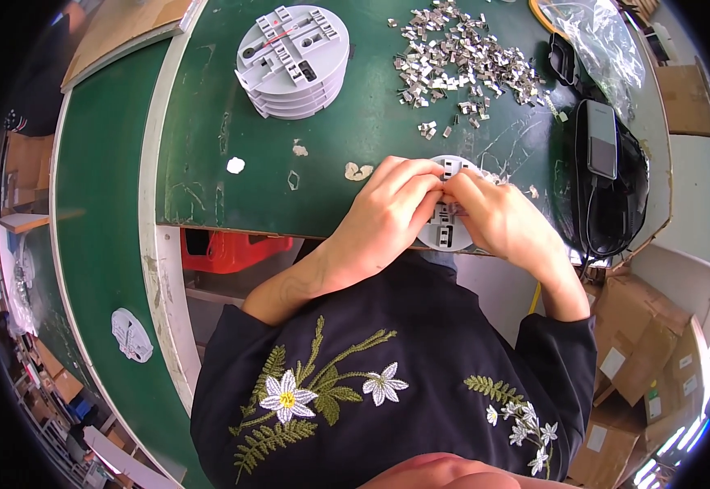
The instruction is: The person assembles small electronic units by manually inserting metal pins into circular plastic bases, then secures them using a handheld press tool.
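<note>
A round light-grey plastic base [450, 238] with raised slots and dark openings lies at the table's near edge, partly under my hands. My left hand [383, 208] comes over its left side, with thumb and fingers pinched together near the middle. From the right, my right hand [506, 218] meets it there, its fingers closed and bent down onto the base. The fingertips of both hands nearly touch. Whatever they pinch is small and hidden by the fingers.
A stack of similar grey bases [294, 61] stands at the back left. Many small metal clips [461, 61] are strewn at the back. On the right, a power bank [602, 138] rests on a black case [628, 200]. Another base [132, 335] lies on the left green surface.
</note>
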### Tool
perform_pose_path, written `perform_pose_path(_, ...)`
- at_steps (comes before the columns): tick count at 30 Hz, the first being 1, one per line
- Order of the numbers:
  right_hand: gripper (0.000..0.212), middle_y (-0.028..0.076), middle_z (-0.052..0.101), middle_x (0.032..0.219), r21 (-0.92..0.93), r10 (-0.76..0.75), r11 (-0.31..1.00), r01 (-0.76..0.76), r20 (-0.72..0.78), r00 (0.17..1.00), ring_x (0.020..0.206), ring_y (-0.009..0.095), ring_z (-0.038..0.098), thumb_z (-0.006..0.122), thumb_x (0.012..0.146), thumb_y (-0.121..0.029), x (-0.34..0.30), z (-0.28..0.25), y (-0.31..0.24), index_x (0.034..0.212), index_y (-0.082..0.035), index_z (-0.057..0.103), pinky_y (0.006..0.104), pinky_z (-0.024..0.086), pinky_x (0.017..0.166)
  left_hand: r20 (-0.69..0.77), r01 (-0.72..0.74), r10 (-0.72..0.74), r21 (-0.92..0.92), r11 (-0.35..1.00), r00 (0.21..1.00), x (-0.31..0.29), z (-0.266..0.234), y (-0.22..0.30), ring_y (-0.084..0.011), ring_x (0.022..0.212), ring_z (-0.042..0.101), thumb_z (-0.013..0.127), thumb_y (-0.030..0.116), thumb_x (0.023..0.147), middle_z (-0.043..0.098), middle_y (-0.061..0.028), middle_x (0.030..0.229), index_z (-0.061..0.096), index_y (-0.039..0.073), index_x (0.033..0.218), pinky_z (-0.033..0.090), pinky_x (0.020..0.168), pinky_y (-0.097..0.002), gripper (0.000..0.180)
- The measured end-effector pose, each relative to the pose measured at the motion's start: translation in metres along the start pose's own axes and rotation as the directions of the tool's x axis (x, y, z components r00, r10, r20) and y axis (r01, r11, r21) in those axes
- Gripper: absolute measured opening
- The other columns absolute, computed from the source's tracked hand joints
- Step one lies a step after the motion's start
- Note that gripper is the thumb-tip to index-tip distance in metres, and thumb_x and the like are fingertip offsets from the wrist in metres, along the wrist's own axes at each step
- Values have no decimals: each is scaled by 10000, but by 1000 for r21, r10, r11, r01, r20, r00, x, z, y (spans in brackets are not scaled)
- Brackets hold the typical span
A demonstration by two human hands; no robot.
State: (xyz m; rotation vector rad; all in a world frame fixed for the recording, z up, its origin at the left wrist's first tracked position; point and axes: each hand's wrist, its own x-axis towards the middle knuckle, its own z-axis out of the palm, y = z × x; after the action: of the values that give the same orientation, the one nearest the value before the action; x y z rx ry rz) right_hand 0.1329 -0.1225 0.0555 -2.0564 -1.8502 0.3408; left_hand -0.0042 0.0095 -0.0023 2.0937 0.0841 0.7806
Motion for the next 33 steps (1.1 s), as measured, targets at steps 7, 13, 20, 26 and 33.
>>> perform_pose_path(7,182,82,548,601,498,390,810,-310,-62,919,455,151,454,619,888,-12,-8,-20,-4,733,-29,523,327,405,467,60,-61,60,28,998,996,8,-4,4,-235,940,577,686,-30,790,626,-81,1114,647,15,964,496,839,-324,184)
perform_pose_path(13,388,33,439,508,893,295,428,142,-286,912,468,84,372,555,990,-143,-13,-8,14,623,-92,439,235,332,424,105,-127,110,174,976,988,12,3,2,-206,895,576,694,-4,769,633,-55,1052,650,27,908,468,775,-301,149)
perform_pose_path(20,460,4,339,500,963,405,-6,270,-244,881,463,77,325,451,1050,-233,-5,-2,2,608,-130,380,205,304,384,29,-103,98,226,969,995,9,11,7,-196,825,572,693,11,753,636,-41,985,649,40,816,441,722,-293,83)
perform_pose_path(26,473,-2,320,500,938,427,-39,345,-296,855,432,77,275,421,1063,-267,4,4,-4,610,-140,379,207,263,382,60,-21,11,170,985,998,8,7,8,-194,815,576,698,-8,750,635,-42,975,675,27,831,456,708,-293,91)
perform_pose_path(33,470,-19,313,487,872,366,10,489,-459,810,417,89,221,419,1050,-277,12,25,-7,601,-149,369,234,223,395,80,142,-127,-233,962,989,1,-1,-4,-181,827,578,698,-49,758,636,-45,999,710,5,938,478,702,-277,189)
